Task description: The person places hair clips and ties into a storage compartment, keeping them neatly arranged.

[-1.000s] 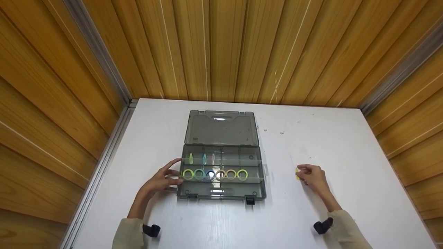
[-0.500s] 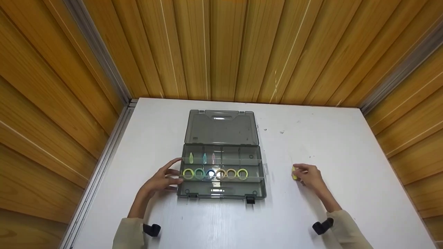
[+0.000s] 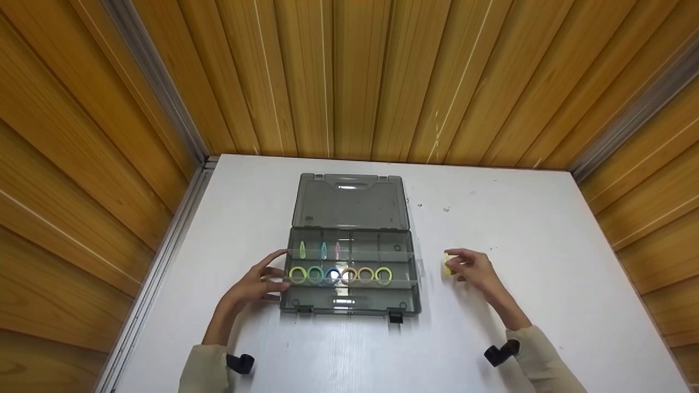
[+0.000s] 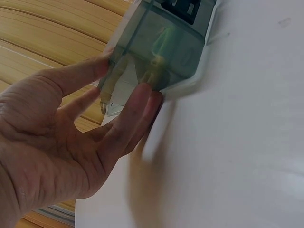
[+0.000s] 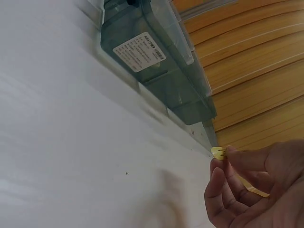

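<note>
A grey see-through organizer box (image 3: pixel 349 299) lies with its lid (image 3: pixel 352 204) folded back. Its back row holds a yellow (image 3: pixel 302 249), a blue (image 3: pixel 324 250) and a pink (image 3: pixel 337 250) snap hair clip. Several coloured hair ties (image 3: pixel 315 274) line the middle row. My left hand (image 3: pixel 254 283) rests with spread fingers against the box's left wall, also in the left wrist view. To the right of the box, my right hand (image 3: pixel 476 268) pinches a yellow snap hair clip (image 5: pixel 218 153) between thumb and fingertips, above the table; the fingers cover much of it.
The box stands on a white table (image 3: pixel 349 355) with wood-panelled walls (image 3: pixel 355 82) behind and on both sides. A black latch (image 3: pixel 395 316) juts from the box's front edge. A printed label (image 5: pixel 139 51) is on the box's right wall.
My right hand has moved left toward the box and slightly up in the head view, carrying the yellow hair clip. The left hand and the box stay in place.
</note>
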Demonstrator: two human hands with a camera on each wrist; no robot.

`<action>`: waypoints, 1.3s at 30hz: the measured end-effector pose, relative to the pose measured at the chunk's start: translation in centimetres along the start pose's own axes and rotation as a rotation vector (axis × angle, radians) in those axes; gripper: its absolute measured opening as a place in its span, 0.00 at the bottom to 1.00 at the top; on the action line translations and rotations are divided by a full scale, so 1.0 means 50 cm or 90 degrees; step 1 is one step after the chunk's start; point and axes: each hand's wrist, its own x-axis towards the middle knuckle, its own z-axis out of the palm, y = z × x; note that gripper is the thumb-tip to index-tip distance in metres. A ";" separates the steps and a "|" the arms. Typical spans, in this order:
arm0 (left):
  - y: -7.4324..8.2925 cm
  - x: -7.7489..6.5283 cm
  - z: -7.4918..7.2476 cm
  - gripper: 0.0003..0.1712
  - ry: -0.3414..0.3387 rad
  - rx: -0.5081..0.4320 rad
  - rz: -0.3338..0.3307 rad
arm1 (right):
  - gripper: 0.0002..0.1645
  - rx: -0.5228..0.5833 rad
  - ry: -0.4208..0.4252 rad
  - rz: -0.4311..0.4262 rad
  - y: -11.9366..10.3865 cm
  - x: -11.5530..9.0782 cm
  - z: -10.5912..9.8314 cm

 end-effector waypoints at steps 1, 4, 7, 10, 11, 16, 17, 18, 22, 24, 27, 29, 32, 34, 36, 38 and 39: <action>0.000 0.000 0.000 0.51 0.001 -0.001 -0.001 | 0.24 0.004 -0.002 0.000 -0.006 0.002 0.003; 0.000 0.000 0.000 0.51 0.003 -0.002 -0.005 | 0.25 0.017 -0.007 -0.004 -0.024 0.010 0.011; 0.000 0.000 0.000 0.51 0.003 0.000 -0.007 | 0.25 0.030 -0.009 -0.020 -0.042 0.018 0.022; 0.002 -0.001 0.001 0.52 0.000 0.000 -0.009 | 0.25 0.041 -0.016 -0.040 -0.060 0.025 0.036; 0.001 -0.003 0.001 0.52 -0.002 0.001 -0.010 | 0.25 0.047 -0.019 -0.045 -0.066 0.027 0.042; 0.004 -0.011 0.001 0.51 0.000 -0.001 -0.015 | 0.25 0.080 -0.046 -0.064 -0.101 0.041 0.083; 0.004 -0.012 0.000 0.51 0.003 0.000 -0.016 | 0.26 0.087 -0.053 -0.070 -0.110 0.045 0.093; 0.005 -0.014 -0.002 0.51 0.004 -0.001 -0.015 | 0.26 0.093 -0.058 -0.076 -0.118 0.050 0.102; 0.004 -0.014 -0.003 0.51 0.005 0.001 -0.008 | 0.26 0.106 -0.077 -0.101 -0.147 0.071 0.137; 0.002 -0.014 -0.003 0.51 0.004 -0.001 -0.009 | 0.25 0.112 -0.088 -0.111 -0.156 0.083 0.154; -0.002 -0.014 -0.002 0.51 0.001 0.003 -0.009 | 0.24 0.120 -0.103 -0.113 -0.163 0.103 0.182; -0.004 -0.013 -0.002 0.51 0.000 0.007 -0.006 | 0.23 0.123 -0.106 -0.106 -0.165 0.117 0.201; -0.006 -0.010 -0.001 0.51 0.000 0.009 -0.003 | 0.22 0.115 -0.106 -0.090 -0.167 0.134 0.227; -0.006 -0.007 -0.001 0.51 0.001 0.013 -0.003 | 0.21 0.107 -0.106 -0.083 -0.169 0.142 0.243; -0.005 -0.005 -0.003 0.51 0.000 0.011 -0.003 | 0.20 0.097 -0.104 -0.073 -0.171 0.147 0.258; -0.003 -0.003 -0.003 0.50 -0.002 0.012 0.000 | 0.19 0.079 -0.097 -0.070 -0.173 0.149 0.270; -0.001 -0.002 -0.003 0.50 -0.002 0.011 -0.001 | 0.19 0.073 -0.095 -0.068 -0.175 0.149 0.274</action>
